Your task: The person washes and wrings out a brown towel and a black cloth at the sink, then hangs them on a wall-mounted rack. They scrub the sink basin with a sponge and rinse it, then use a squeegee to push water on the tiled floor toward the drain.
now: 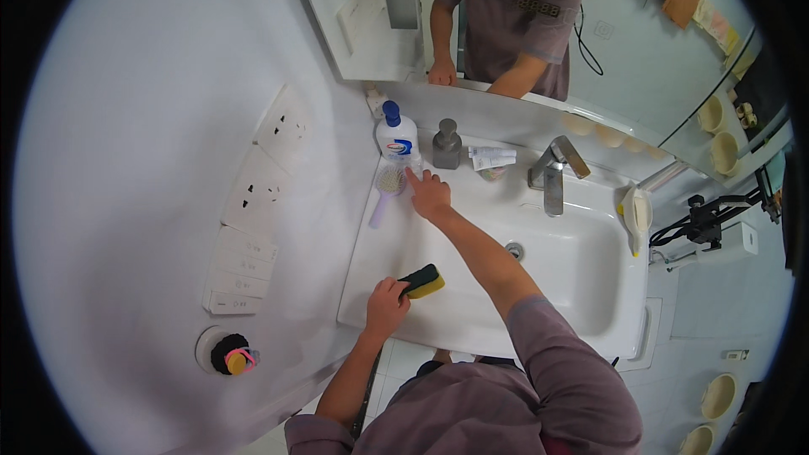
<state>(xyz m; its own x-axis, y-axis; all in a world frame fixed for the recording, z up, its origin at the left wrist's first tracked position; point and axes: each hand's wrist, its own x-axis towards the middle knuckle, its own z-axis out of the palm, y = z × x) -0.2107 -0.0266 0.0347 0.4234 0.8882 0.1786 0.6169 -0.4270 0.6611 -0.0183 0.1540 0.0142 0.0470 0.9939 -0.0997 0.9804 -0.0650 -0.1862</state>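
My left hand (pixel 387 308) grips a green and yellow scouring sponge (pixel 423 282) over the front left part of the white washbasin (pixel 385 272). Further back, my right hand (pixel 431 193) reaches over the basin's left ledge, its fingers spread beside a small clear object (pixel 414 165) that I cannot make out fully. Just left of those fingers lies a purple hairbrush (pixel 390 182), bristles up. A white pump bottle with a blue top (pixel 397 133) and a grey soap dispenser (pixel 447 146) stand behind. White tubes (pixel 492 157) rest on a small container right of the dispenser.
A metal faucet (pixel 555 174) rises at the basin's back, with the drain (pixel 514 251) in front. At the right rim sits a white and yellow brush or scraper (pixel 635 218). A mirror (pixel 616 31) hangs above; wall sockets and switches (pixel 243 253) are on the left.
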